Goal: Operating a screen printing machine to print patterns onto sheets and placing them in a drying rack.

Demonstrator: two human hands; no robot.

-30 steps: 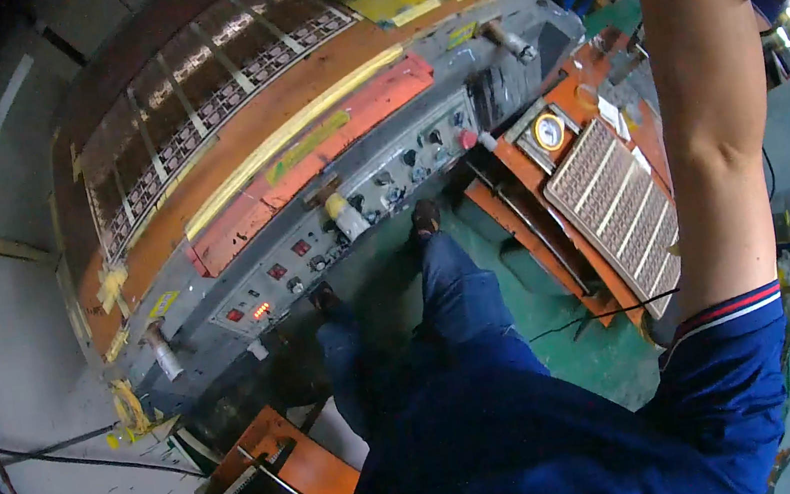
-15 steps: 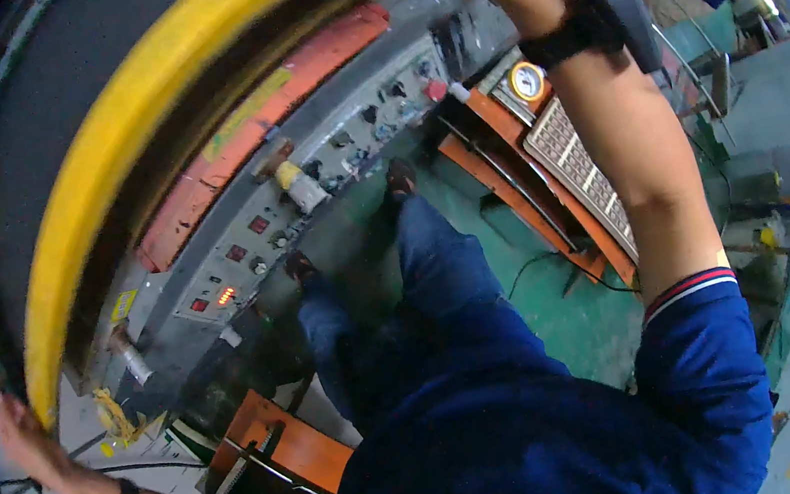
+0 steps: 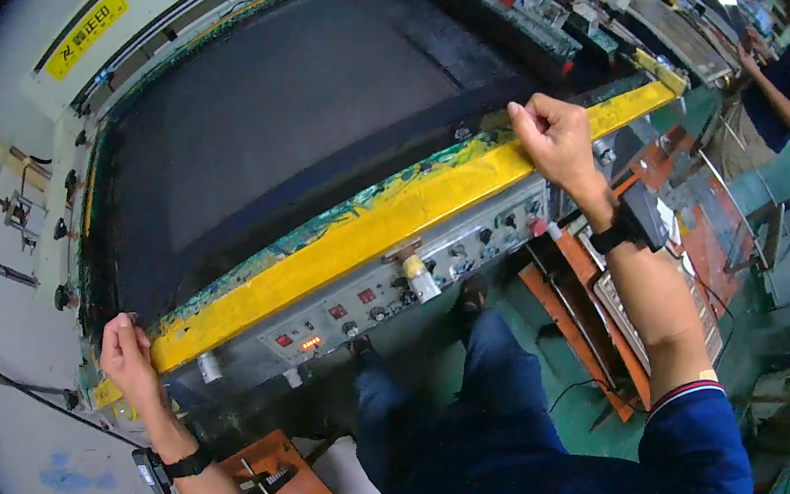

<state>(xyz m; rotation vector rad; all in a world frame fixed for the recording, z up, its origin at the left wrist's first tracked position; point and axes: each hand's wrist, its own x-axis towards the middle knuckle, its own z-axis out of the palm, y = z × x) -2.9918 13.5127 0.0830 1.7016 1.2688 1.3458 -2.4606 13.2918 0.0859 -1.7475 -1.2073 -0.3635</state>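
A large printing screen lies in front of me, its dark mesh (image 3: pixel 295 109) framed by a front bar (image 3: pixel 381 221) covered in yellow tape with green paint smears along its inner edge. My left hand (image 3: pixel 132 363) is curled round the bar near its left end, thumb up. Farther right, my right hand (image 3: pixel 559 145) is closed over the same bar, the fingertips hidden behind its inner edge. Both wrists carry black straps with small devices. Beneath the bar, a control panel (image 3: pixel 368 303) shows knobs, red switches and a lit red display.
An orange cabinet (image 3: pixel 570 339) stands right of my legs, and another orange surface (image 3: pixel 313 491) is at lower left. A red knob (image 3: pixel 540 227) sits at the panel's right end. Another person (image 3: pixel 788 96) stands at far right. A black cable (image 3: pixel 43 398) runs along the left.
The yellow bar was high and close, steeply slanted across the upper left; now it sits lower and flatter, with the whole mesh in view. Both my hands have come down with it.
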